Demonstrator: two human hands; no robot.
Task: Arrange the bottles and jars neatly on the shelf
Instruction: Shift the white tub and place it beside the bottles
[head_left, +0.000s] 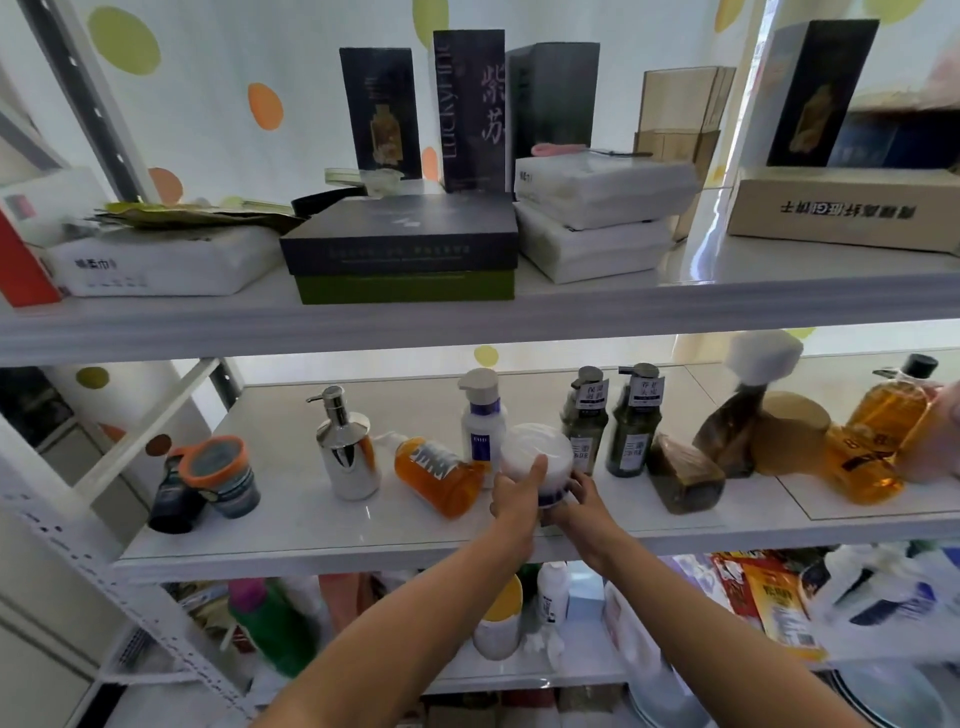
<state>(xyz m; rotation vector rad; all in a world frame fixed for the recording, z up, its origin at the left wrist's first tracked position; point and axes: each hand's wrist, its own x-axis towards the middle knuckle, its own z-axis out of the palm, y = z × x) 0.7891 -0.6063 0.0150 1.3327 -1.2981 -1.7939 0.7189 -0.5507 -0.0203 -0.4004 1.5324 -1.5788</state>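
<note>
On the middle shelf (291, 530) both hands hold a white jar (535, 454) with a white lid, tilted toward me. My left hand (517, 501) grips its left side, thumb up on the lid. My right hand (584, 499) grips its lower right. Left of the jar an orange bottle (441, 475) lies on its side, beside an upright silver pump bottle (348, 447). A white pump bottle (483, 421) stands behind the jar. Two dark green pump bottles (636, 426) stand to the right. An orange-lidded jar (221, 475) leans at the far left.
Right of the green bottles lie tipped brown bottles (685, 478), a tan round lid (789, 434) and amber bottles (883, 431). The upper shelf carries boxes (400, 244) and white packs. The shelf below holds cleaning bottles and packets. White frame posts stand at left.
</note>
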